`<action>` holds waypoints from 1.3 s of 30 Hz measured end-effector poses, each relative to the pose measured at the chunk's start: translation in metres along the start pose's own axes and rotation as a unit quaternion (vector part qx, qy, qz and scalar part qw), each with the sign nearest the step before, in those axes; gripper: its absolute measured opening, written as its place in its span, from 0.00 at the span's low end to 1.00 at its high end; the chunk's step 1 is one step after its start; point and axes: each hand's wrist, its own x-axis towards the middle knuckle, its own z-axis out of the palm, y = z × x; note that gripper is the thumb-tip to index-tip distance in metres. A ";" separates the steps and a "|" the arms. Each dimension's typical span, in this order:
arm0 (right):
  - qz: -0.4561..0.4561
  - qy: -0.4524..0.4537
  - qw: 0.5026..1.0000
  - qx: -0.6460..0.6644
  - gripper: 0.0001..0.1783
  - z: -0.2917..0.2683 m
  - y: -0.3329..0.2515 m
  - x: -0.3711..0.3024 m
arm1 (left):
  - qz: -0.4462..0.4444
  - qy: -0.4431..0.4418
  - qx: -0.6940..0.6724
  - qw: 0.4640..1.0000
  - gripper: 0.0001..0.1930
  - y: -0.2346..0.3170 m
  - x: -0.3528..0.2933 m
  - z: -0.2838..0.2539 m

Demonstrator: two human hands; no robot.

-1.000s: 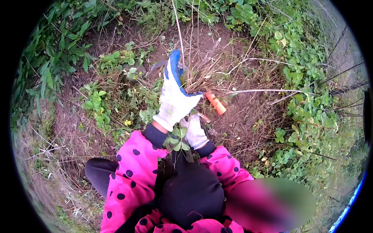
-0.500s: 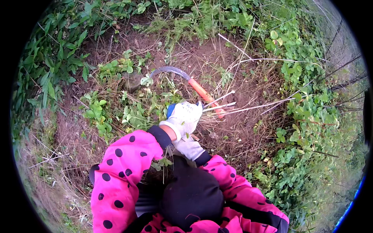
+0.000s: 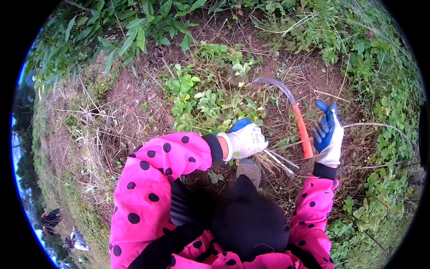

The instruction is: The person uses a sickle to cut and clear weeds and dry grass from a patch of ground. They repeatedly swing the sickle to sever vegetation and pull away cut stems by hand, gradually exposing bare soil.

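Note:
My left hand (image 3: 248, 141), in a white glove with a blue coating, grips a bunch of weeds. Cut stalks (image 3: 280, 162) stick out of the fist toward the right, and leafy green tops (image 3: 210, 107) spread beyond it on the other side. A sickle (image 3: 303, 132) lies on the ground, its orange handle toward me and its curved grey blade pointing up and left. Just right of that handle is my right hand (image 3: 329, 134), gloved alike, apart from the sickle. Its fingers are loosely bent and spread, holding nothing I can see.
Reddish soil with dry straw (image 3: 148, 98) surrounds the work spot. A leafy bush (image 3: 134, 27) hangs in at the far left, and low green vines (image 3: 389, 121) grow along the right. Two people (image 3: 51, 222) are in the distance at lower left.
My right hand has left its place beside the left hand and moved right, past the sickle handle. My left hand still grips the weeds. The whole view has shifted left.

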 end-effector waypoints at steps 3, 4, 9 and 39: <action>-0.009 -0.145 0.874 -0.463 0.16 0.022 0.075 -0.010 | -0.009 0.040 0.024 0.999 0.16 -0.005 -0.030 0.005; -0.167 -0.185 0.733 -0.633 0.16 0.009 0.111 -0.007 | -0.003 0.051 0.007 0.999 0.17 -0.007 -0.028 -0.002; -0.019 -0.233 0.905 -0.354 0.17 -0.010 0.160 -0.013 | -0.067 0.172 -0.032 0.982 0.26 -0.013 -0.033 -0.014; -0.187 0.075 0.589 -0.783 0.34 -0.122 0.070 -0.030 | -0.553 0.364 -0.165 0.731 0.26 -0.037 -0.124 0.100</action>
